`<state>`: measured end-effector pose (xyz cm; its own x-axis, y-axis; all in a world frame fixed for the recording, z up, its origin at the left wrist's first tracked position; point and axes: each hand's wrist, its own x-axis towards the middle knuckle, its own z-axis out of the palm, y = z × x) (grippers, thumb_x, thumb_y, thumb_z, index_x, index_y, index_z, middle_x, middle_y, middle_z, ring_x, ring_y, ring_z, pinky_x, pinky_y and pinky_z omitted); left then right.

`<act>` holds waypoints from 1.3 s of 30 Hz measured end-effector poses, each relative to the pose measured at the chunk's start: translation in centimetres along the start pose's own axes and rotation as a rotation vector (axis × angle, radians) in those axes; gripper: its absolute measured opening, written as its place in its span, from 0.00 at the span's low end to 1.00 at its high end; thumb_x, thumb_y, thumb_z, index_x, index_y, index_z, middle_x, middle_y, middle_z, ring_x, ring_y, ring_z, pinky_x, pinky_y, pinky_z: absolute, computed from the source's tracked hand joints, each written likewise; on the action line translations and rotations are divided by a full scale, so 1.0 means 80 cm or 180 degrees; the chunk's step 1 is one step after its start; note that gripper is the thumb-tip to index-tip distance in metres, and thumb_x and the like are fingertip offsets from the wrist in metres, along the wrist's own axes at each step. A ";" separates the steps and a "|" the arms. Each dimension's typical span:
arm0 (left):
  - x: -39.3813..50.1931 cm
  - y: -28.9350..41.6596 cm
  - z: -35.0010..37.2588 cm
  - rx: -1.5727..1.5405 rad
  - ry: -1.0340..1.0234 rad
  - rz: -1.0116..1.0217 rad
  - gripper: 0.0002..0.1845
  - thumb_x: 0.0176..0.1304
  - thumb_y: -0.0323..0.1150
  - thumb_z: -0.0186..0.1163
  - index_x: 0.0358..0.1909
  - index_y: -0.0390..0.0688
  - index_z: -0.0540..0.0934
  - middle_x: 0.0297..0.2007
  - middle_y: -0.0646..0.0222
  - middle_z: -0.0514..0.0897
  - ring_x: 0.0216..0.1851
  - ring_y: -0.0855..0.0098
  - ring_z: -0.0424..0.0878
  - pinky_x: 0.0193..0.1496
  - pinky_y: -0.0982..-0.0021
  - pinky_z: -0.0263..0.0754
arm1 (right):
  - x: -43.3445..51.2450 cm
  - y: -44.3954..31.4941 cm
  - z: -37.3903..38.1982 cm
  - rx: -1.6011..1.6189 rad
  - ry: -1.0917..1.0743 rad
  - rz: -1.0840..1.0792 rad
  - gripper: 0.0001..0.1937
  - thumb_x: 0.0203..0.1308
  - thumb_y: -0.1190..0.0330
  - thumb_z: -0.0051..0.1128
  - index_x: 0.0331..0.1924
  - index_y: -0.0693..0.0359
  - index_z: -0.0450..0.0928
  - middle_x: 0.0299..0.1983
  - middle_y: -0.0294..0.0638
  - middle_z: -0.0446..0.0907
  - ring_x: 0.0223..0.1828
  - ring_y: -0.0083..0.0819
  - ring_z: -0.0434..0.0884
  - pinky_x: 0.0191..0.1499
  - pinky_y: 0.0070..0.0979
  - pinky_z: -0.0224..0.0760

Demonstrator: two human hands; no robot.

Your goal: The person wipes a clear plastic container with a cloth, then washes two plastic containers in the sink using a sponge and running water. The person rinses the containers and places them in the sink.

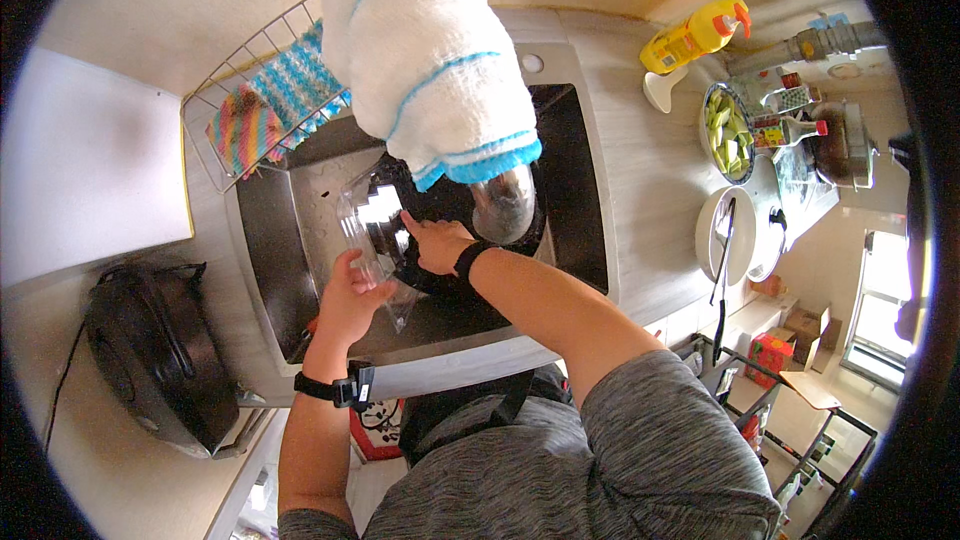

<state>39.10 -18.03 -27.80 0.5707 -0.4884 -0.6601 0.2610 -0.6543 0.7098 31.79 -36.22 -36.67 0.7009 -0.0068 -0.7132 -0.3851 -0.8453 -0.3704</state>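
Observation:
Over the sink [300, 219], my left hand [351, 304] holds a clear plastic container [384, 255] by its near edge, with the thumb and fingers around it. My right hand [442, 241] has its index finger stretched out at the container's right side, and the other fingers are bent. I see nothing held in it. Beneath the right hand is a dark round pan or basin [427, 281], partly covered by the hands and container. A rounded, shiny object [504, 204] shows below the hanging white towel [450, 52]; the towel hides its upper part.
Left of the sink sits a black appliance [161, 360]. A wire rack [217, 82] holds knitted cloths [289, 86]. On the right counter are a yellow pump bottle [694, 37], a bowl of sliced green vegetable [727, 133], and a white bowl [712, 240] with a knife [724, 262] across it.

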 end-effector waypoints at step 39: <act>0.092 -0.019 0.023 0.1985 -0.0071 0.0211 0.16 0.54 0.39 0.64 0.33 0.35 0.75 0.24 0.59 0.83 0.30 0.59 0.83 0.37 0.61 0.75 | -0.150 0.096 -0.119 -0.1076 0.3926 0.0611 0.20 0.48 0.72 0.55 0.49 0.59 0.73 0.48 0.48 0.72 0.50 0.46 0.72 0.52 0.40 0.67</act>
<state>41.46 -21.71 -34.23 0.5519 -0.5472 -0.6293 -0.2817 -0.8326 0.4769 26.12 -47.70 -25.30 0.8091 -0.4751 0.3459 -0.4976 -0.8670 -0.0268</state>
